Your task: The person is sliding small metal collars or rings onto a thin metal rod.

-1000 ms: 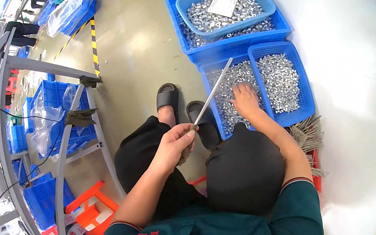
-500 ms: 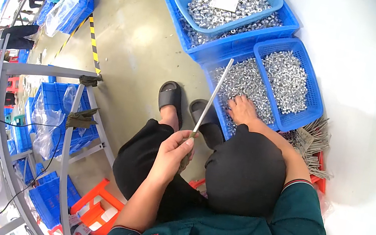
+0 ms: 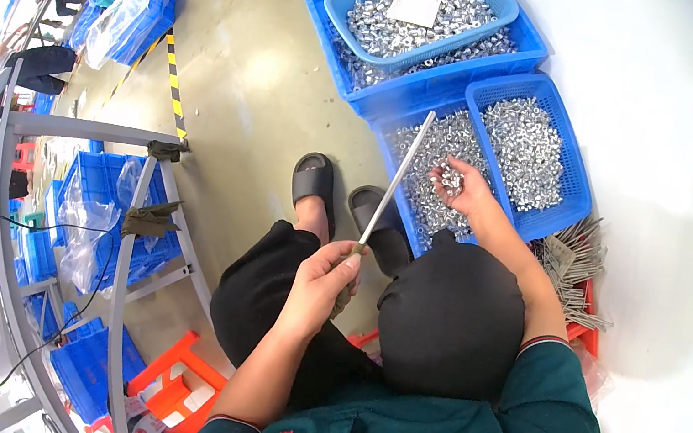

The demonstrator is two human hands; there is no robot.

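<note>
Upright above my knees, my left hand (image 3: pixel 323 285) grips a thin silver metal rod (image 3: pixel 397 181) by its lower end, where a dark greenish handle or wrapping partly shows. My right hand (image 3: pixel 474 196) is cupped palm up, with a small heap of shiny metal nuts (image 3: pixel 450 180) in its curled fingers. It hovers over a blue bin (image 3: pixel 407 231) filled with similar small nuts. Immediately right of that pile sits a blue basket (image 3: pixel 587 180) holding more of these pieces.
Farther off, a light blue basket (image 3: pixel 329 2) of larger metal pieces carries a white card (image 3: pixel 415 5). Long thin metal rods or screws (image 3: pixel 573 273) lie in a red container by my right forearm. A grey metal frame (image 3: pixel 92 132) and an orange stool (image 3: pixel 178 382) stand left.
My right hand has risen out of the pile and turned palm up, now holding nuts. My left hand and the rod have barely shifted.
</note>
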